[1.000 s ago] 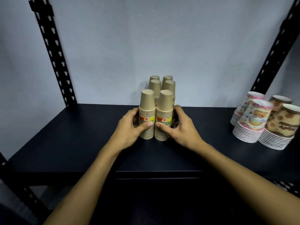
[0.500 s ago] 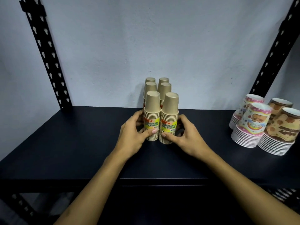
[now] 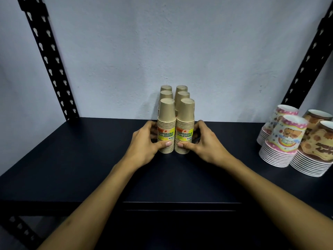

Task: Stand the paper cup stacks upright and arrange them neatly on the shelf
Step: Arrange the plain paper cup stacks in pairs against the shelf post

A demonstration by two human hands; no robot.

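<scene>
A pale wall (image 3: 180, 42) fills the background, its plaster faintly mottled. In front of it lies a dark shelf (image 3: 81, 168), flat and matte, reaching from the wall to the near edge, with a second dark ledge just below that edge. Two black slotted posts (image 3: 52, 64) rise at the shelf's back corners, one at the left and one at the right, both leaning outward in the wide lens.

Toward the right end of the shelf, well apart from the brown cups, stand four stacks of patterned cups (image 3: 286, 139), two pink and two brown with cartoon prints, mouths down and bottoms up.

At the middle of the shelf, against the wall, six stacks of brown paper cups (image 3: 166, 112) stand in two rows of three running from the wall toward the near edge. Each stack is upright, its long axis vertical, mouths down on the shelf and flat bottoms facing up. The two front stacks touch side by side and carry yellow labels.

The left hand (image 3: 144, 145) grasps the front left stack, thumb across its lower front and fingers curled round its outer side. The right hand (image 3: 205, 143) grasps the front right stack in the same mirrored way.
</scene>
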